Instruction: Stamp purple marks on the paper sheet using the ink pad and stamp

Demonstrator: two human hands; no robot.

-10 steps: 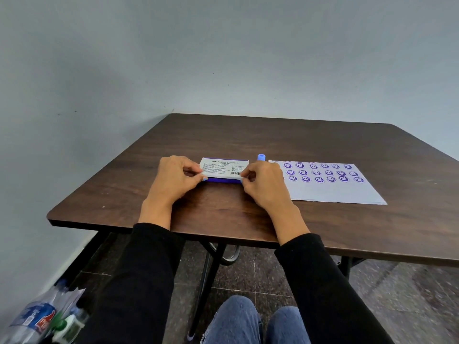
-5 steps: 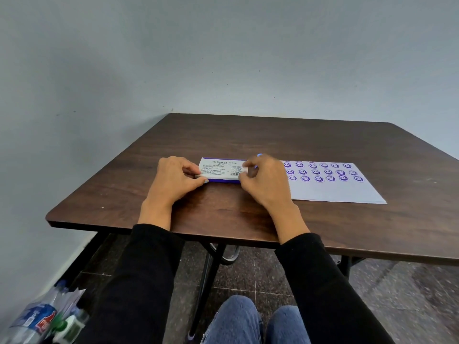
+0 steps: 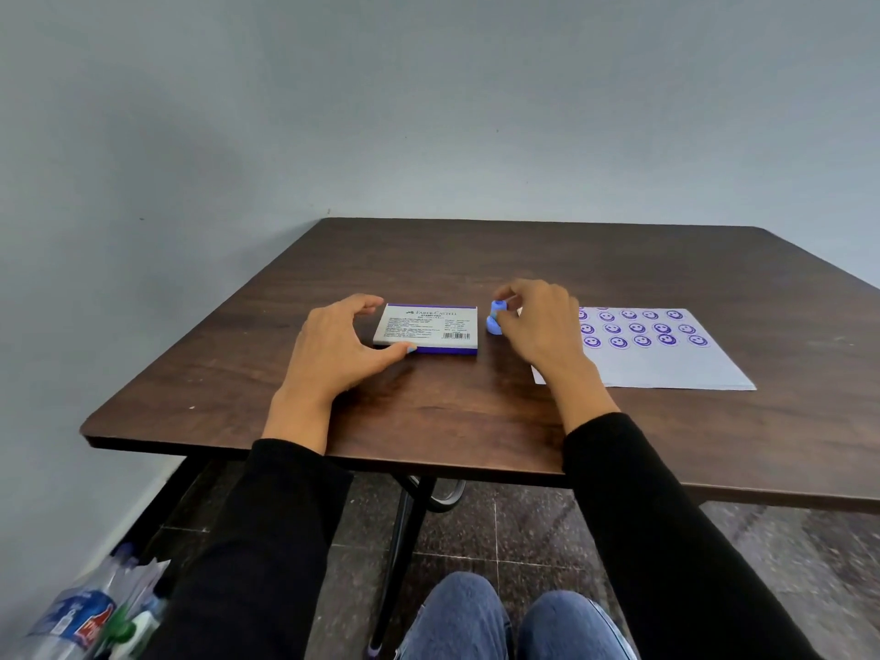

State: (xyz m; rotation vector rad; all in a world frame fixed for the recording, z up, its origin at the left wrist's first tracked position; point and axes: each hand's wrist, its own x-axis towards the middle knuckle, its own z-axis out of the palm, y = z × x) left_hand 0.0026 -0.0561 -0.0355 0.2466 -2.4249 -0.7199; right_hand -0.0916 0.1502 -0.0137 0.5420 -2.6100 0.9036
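Between the closed ink pad [image 3: 425,328] and the paper sheet [image 3: 666,354], on the bench [image 3: 476,259]: small blue stamp [image 3: 495,321], upright, long axis vertical, broad foot down on the wood.

Right hand [image 3: 543,331] directly at it, fingertips [image 3: 502,297] curled round the stem from the paper side; contact looks likely, firm closure impossible to confirm, foot not visibly lifted.

Left hand [image 3: 333,350] spread loosely against the pad's left end, thumb at the near edge, index at the far corner; bracing rather than clasping, nothing lifted.

Pad case flat, lid shut, printed label up, long axis running left to right, just left of the stamp.

Sheet flat to the right, three rows of purple faces across its far half, near half bare.

Judgement: nearer grip for the stamp plainly the right; ink lying left of it and under a shut lid, paper lying right. Next move probably hinges on that lid, the left hand already placed for it. Possible hazard: a dry press on the sheet if the lid goes unopened.
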